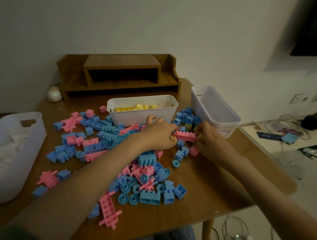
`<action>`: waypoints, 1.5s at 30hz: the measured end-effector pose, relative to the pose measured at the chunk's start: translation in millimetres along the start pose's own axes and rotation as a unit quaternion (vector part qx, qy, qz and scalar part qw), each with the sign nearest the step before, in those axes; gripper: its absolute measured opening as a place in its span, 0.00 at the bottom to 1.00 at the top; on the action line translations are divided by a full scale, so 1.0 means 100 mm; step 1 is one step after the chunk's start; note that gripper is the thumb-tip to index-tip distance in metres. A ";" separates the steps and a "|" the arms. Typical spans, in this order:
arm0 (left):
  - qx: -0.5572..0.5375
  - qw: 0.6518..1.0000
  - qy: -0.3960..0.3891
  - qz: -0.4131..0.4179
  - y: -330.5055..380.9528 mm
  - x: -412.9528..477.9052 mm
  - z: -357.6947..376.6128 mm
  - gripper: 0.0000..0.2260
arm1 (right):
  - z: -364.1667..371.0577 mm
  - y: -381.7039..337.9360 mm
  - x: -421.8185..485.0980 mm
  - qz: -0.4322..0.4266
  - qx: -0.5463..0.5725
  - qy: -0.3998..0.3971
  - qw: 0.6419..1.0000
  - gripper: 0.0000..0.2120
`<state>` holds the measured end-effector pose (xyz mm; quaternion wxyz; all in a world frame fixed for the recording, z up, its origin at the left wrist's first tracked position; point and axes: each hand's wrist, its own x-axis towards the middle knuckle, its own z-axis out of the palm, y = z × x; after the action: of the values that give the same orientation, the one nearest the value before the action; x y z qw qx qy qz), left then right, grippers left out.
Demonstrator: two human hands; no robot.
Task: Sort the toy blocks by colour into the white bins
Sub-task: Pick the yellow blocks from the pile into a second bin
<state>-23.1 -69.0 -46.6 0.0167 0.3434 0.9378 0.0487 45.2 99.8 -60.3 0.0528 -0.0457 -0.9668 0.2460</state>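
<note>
The long pink plastic brick lies crosswise between the fingers. The right hand clamps its right end, and the left hand pinches a small yellow block at its left end.

Scattered blocks crowd the table; near-right corner free.

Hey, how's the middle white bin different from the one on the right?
The middle bin holds yellow blocks; the right bin shows none inside. The middle bin lies broadside to the camera, while the right bin runs away from it. The right bin looks taller. Both are white, oblong and open-topped.
</note>
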 end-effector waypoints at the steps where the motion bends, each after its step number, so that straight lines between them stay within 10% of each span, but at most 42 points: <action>1: 0.008 1.000 -0.004 0.000 -0.01 -0.01 -0.02 0.19 | 0.00 -0.03 0.01 0.010 0.000 -0.007 1.000 0.17; 4: 0.000 1.000 -0.013 -0.007 -0.05 -0.03 -0.08 0.20 | 0.05 -0.06 0.07 0.033 -0.045 -0.046 0.997 0.31; 20: -0.022 0.999 0.038 -0.010 -0.06 0.13 0.04 0.08 | 0.11 -0.10 0.23 -0.008 -0.025 -0.067 0.997 0.08; 39: -0.078 0.996 -0.015 -0.037 -0.13 -0.09 -0.04 0.11 | 0.11 -0.20 0.35 0.050 -0.032 -0.115 0.992 0.24; 45: -0.091 0.996 0.007 -0.025 -0.14 -0.15 -0.03 0.07 | 0.08 -0.15 0.30 0.035 0.046 -0.002 0.998 0.18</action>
<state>-21.2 -89.3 -45.2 0.0428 0.3168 0.9378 0.1357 13.4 87.0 -57.5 0.0440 -0.0766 -0.9523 0.2920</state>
